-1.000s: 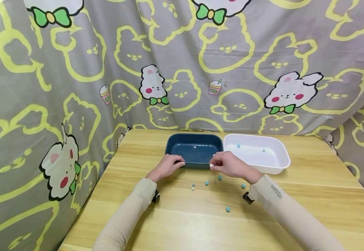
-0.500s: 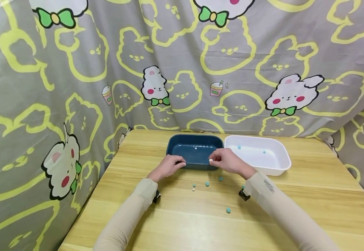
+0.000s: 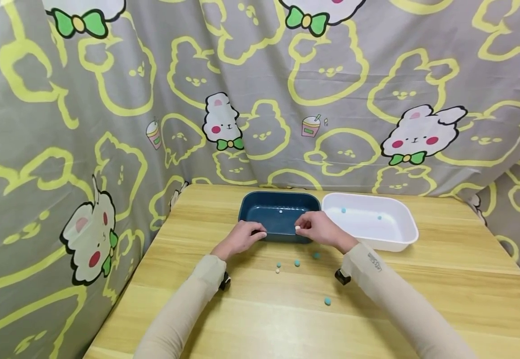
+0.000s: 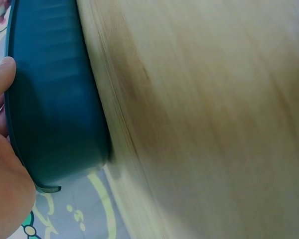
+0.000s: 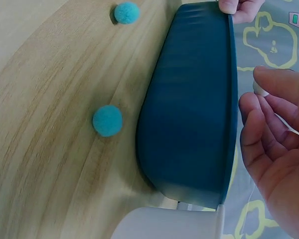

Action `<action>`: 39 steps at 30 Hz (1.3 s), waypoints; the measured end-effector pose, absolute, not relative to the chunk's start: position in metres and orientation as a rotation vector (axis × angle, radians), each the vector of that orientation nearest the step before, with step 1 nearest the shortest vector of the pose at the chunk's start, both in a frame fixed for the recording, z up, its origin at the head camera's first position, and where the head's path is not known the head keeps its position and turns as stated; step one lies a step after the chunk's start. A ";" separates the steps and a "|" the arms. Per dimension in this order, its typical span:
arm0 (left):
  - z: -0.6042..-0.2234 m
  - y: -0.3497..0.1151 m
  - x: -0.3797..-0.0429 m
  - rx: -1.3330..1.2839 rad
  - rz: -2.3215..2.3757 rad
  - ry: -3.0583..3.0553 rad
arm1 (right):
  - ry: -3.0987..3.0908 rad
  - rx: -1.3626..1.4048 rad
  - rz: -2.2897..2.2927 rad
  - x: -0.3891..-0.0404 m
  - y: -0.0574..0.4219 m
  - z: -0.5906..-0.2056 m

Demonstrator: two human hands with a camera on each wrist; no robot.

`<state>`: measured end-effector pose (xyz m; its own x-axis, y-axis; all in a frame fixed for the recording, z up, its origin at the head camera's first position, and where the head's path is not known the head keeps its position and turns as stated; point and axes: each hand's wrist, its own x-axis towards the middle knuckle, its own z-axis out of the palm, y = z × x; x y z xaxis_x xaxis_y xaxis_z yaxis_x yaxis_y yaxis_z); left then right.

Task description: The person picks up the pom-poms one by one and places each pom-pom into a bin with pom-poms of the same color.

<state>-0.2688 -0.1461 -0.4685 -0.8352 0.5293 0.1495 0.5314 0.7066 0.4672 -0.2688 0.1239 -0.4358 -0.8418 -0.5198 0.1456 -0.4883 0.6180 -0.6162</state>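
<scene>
My left hand grips the front rim of a dark blue plastic bin near its left corner. In the left wrist view its thumb lies against the outer wall, with the other fingers behind the rim. Between thumb and fingertips, my right hand pinches a small white pom-pom above the bin's front right part. Inside the same bin lies one small white ball. Several teal pom-poms, one of them fuzzy and round, lie on the table in front of the bin.
A white bin stands against the blue one's right side, holding two teal pom-poms. One small pale ball lies beside a small teal one on the wooden table. A patterned curtain hangs behind the table.
My right hand has moved left and slightly up, carrying the white pom-pom from the front rim to above the bin. The left hand stays on the rim.
</scene>
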 end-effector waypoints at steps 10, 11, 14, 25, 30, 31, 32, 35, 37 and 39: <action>-0.468 -0.149 -0.268 -0.927 -0.808 -2.878 | 2.770 -0.874 -1.053 -0.274 0.123 -0.437; -0.468 -0.149 -0.268 -0.929 -0.811 -2.879 | 2.768 -0.868 -1.055 -0.274 0.123 -0.437; -0.469 -0.149 -0.267 -0.928 -0.816 -2.874 | 2.762 -0.851 -1.058 -0.276 0.124 -0.437; -0.470 -0.149 -0.267 -0.924 -0.825 -2.869 | 2.777 -0.850 -0.994 -0.282 0.125 -0.430; -0.468 -0.149 -0.269 -0.905 -0.820 -2.889 | 2.779 -0.825 -0.968 -0.286 0.123 -0.428; -0.468 -0.149 -0.269 -0.905 -0.823 -2.892 | 2.781 -0.816 -0.960 -0.286 0.123 -0.428; -0.468 -0.149 -0.269 -0.906 -0.823 -2.892 | 2.781 -0.807 -0.955 -0.287 0.123 -0.428; -0.468 -0.149 -0.269 -0.909 -0.823 -2.892 | 2.780 -0.787 -0.948 -0.289 0.122 -0.428; -0.469 -0.149 -0.268 -0.913 -0.820 -2.890 | 2.783 -0.783 -0.940 -0.290 0.122 -0.429; -0.470 -0.148 -0.268 -0.908 -0.810 -2.897 | 2.782 -0.783 -0.937 -0.292 0.122 -0.430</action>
